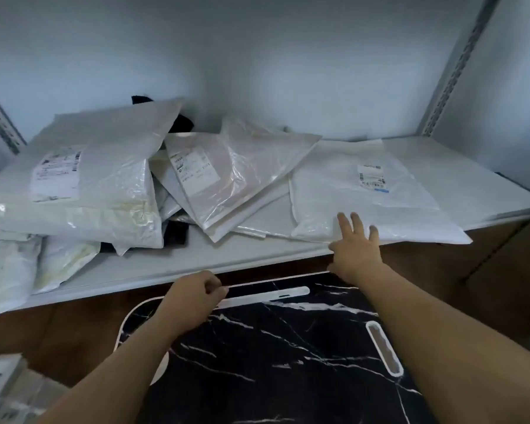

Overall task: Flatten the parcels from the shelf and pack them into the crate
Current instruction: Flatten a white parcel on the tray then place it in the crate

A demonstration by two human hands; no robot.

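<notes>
The right hand, fingers spread wide, presses the flat parcel at the shelf edge to drag it off; the left hand hangs curled below the shelf, empty.

White labelled parcels lie heaped on the shelf, 1 flat parcel at right.

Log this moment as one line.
right hand: open on flat white plastic parcel | left hand: fisted, empty | grey metal shelf: parcels remain
</notes>
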